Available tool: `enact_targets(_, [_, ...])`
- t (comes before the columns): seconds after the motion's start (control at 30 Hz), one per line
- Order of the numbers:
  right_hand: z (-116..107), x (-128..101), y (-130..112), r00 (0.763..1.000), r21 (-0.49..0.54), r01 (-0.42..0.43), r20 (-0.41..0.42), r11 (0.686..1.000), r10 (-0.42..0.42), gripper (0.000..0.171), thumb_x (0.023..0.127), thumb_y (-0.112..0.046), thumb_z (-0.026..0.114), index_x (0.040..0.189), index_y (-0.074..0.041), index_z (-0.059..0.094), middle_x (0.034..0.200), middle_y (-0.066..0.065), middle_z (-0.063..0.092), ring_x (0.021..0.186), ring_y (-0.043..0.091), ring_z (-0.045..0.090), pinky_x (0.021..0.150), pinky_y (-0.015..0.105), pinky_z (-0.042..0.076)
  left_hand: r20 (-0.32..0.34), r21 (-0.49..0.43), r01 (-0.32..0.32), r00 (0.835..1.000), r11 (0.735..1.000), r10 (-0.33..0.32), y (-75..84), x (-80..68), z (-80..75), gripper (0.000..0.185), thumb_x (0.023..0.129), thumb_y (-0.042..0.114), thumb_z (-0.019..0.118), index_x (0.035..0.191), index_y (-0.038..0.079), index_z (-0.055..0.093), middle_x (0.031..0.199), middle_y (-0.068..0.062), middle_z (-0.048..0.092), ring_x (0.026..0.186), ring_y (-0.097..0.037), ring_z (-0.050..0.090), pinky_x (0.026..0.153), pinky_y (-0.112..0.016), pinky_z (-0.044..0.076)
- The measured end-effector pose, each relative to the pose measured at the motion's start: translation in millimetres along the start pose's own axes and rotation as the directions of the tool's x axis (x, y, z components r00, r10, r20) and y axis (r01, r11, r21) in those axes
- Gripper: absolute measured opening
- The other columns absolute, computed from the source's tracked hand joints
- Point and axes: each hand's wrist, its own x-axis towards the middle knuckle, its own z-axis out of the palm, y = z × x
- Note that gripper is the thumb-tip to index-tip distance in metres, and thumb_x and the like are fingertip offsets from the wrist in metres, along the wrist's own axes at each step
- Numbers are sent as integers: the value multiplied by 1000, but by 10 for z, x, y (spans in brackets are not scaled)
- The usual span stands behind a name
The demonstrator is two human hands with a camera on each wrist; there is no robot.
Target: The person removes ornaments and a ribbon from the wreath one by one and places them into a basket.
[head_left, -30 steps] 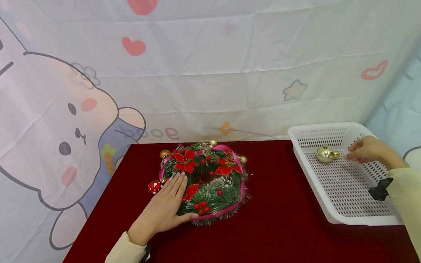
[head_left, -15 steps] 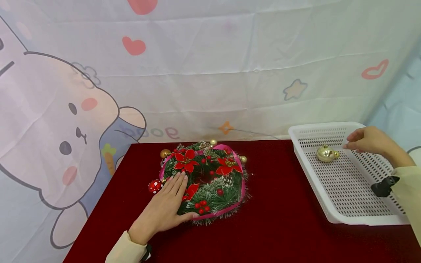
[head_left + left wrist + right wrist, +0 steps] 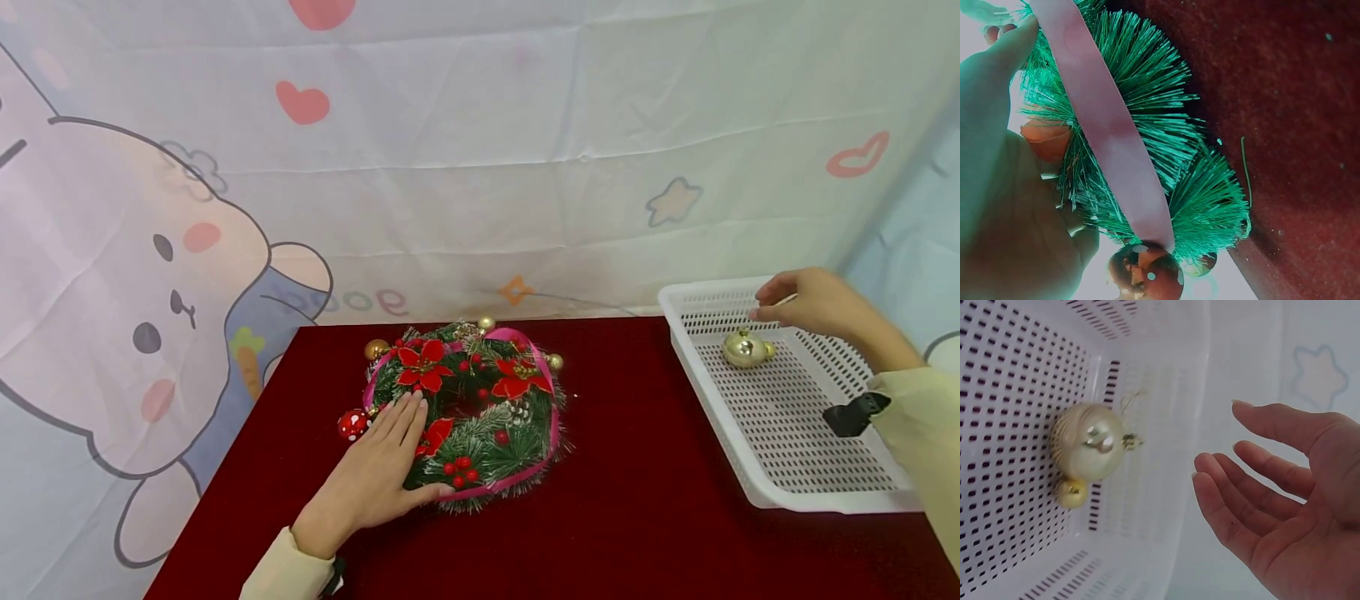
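Note:
My left hand (image 3: 375,479) rests with straight fingers on the lower left of a green Christmas wreath (image 3: 517,458). Red poinsettias (image 3: 424,367), berries, gold baubles and a pink ribbon (image 3: 1100,119) decorate the wreath. A red bauble with white dots (image 3: 353,426) hangs at its left edge, beside that hand. On the right, a white perforated basket (image 3: 738,467) holds a large gold bauble (image 3: 1091,442) and a small gold bauble (image 3: 1072,493), side by side. My right hand (image 3: 821,310) hovers over the basket's far part, fingers loosely bent and holding nothing, close to the baubles.
Dark red cloth (image 3: 615,500) covers the table under the wreath and basket. Behind it hangs a pale printed curtain (image 3: 465,208). The basket's raised walls stand around the gold baubles. A black wrist camera (image 3: 855,414) sits below my right sleeve.
My right hand has risen and moved left, from beside the gold baubles to above them. The large bauble has shifted slightly. My left hand has stayed on the wreath.

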Motion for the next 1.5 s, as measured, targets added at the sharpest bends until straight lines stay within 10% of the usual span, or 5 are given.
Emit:
enact_targets(0.53, [60, 68, -473, 996, -1, 77, -43, 997, -77, 44, 97, -34, 76, 120, 3, 71, 116, 24, 75, 107, 41, 72, 74, 31, 53, 1, -3, 4, 1000, 1000, -4, -24, -21, 11, 110, 95, 78, 54, 166, 1, 24, 177, -15, 16, 166, -36, 16, 134, -54, 22])
enact_targets(1.5, [500, 268, -1577, 963, 182, 253, 42, 950, -265, 30, 95, -23, 78, 115, -1, 73, 118, 20, 75, 113, 40, 75, 83, 42, 63, -2, 12, -4, 1000, 1000, 4, -29, -26, 0, 110, 94, 79, 52, 167, 1, 23, 177, -16, 15, 166, -36, 16, 134, -54, 21])
